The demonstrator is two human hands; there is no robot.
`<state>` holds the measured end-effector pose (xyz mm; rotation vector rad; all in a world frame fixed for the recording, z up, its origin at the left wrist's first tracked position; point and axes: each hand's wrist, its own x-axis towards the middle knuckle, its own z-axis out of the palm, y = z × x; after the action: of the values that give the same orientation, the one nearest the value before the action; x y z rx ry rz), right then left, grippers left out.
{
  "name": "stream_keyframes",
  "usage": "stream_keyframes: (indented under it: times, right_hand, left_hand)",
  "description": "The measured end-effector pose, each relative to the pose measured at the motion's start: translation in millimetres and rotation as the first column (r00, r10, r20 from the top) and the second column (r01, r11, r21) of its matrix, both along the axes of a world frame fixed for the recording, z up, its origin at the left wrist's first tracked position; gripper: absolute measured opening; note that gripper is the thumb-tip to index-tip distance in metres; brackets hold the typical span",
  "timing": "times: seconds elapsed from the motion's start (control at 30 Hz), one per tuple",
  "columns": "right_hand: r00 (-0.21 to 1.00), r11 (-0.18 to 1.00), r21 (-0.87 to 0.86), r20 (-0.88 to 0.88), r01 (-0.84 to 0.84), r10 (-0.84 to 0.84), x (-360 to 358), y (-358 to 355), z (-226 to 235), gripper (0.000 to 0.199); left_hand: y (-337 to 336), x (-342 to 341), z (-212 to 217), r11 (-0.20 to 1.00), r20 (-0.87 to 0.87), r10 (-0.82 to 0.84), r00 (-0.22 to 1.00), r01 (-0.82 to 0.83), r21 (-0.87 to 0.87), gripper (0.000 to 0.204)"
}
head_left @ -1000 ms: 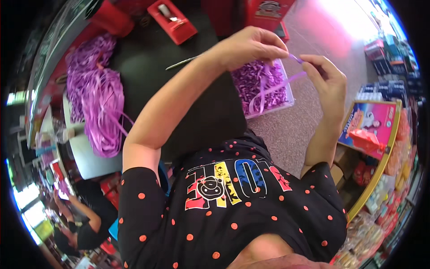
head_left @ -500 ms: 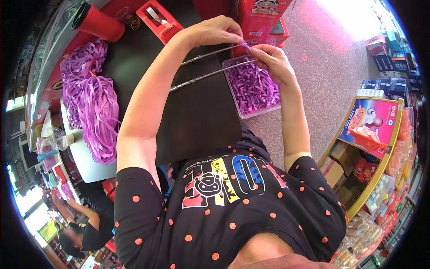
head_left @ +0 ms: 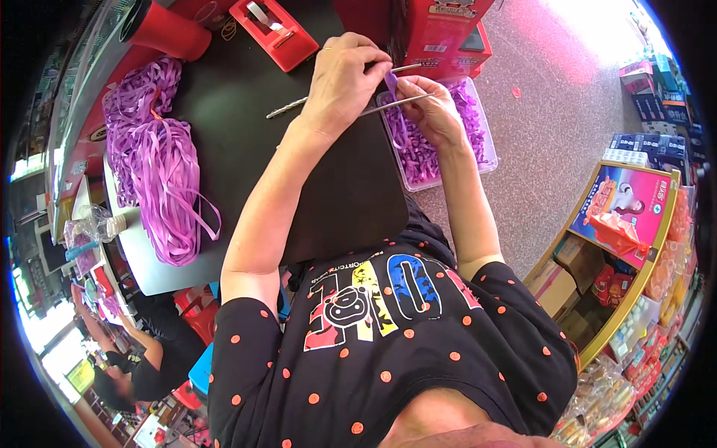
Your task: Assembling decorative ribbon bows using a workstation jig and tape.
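Observation:
My left hand [head_left: 347, 81] is above the dark tabletop, its thumb and fingers pinching a purple ribbon [head_left: 391, 79]. Close on its right, my right hand [head_left: 435, 113] has its fingers bent in at the same ribbon; its exact grip is partly hidden. Two thin metal rods run slantwise at the hands. One, with a twisted end like a drill bit [head_left: 286, 109], passes behind my left hand. The other rod [head_left: 382, 108] crosses in front of my right fingers. Under my right hand stands a clear plastic tub [head_left: 490, 145] filled with short purple ribbon pieces [head_left: 422, 160].
A large bundle of purple ribbon [head_left: 168, 179] lies at the table's left. Behind are a red tape dispenser [head_left: 280, 39] and a red cup [head_left: 168, 31]. Red boxes [head_left: 441, 37] stand beyond the tub. At right is a display case [head_left: 620, 201]; a person [head_left: 142, 351] sits far left.
Both hands have shifted left, the left one also nearer to me. The rods have moved with them, and more ribbon now shows between my fingers.

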<state>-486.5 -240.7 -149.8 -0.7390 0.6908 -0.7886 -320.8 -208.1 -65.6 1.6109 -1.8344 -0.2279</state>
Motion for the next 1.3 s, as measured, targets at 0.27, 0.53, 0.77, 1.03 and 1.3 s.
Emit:
stream_keyframes:
  times: [0.27, 0.53, 0.77, 1.03, 1.3]
  right_hand:
    - [0.991, 0.989, -0.143, -0.13, -0.024, 0.006, -1.0, 4.8, -0.4, 0.02]
    - [0.915, 0.812, -0.58, -0.36, -0.065, -0.184, 6.3, -9.3, 7.9, 0.019]
    - [0.787, 0.811, -0.522, -0.603, -0.265, -0.131, 6.9, -27.5, -6.7, 0.027]
    - [0.701, 0.654, -0.683, -0.638, -0.325, -0.318, -3.4, -24.6, -69.5, 0.023]
    - [0.727, 0.777, -0.586, -0.635, -0.233, -0.261, -4.9, -16.2, -94.1, 0.025]
  left_hand:
    - [2.9, -1.2, -16.4, 0.999, -0.023, 0.041, 0.999, -0.041, 0.006, 0.015]
    - [2.8, 1.7, -20.7, 1.0, -0.064, 0.016, 0.998, -0.016, -0.006, 0.015]
    - [2.9, 1.5, -21.1, 1.0, -0.057, 0.01, 0.998, -0.01, -0.016, 0.015]
    - [3.1, 1.1, -21.1, 1.0, -0.042, 0.019, 0.999, -0.02, -0.021, 0.016]
    - [2.4, 1.9, -23.0, 1.0, -0.029, 0.02, 0.999, -0.02, -0.012, 0.017]
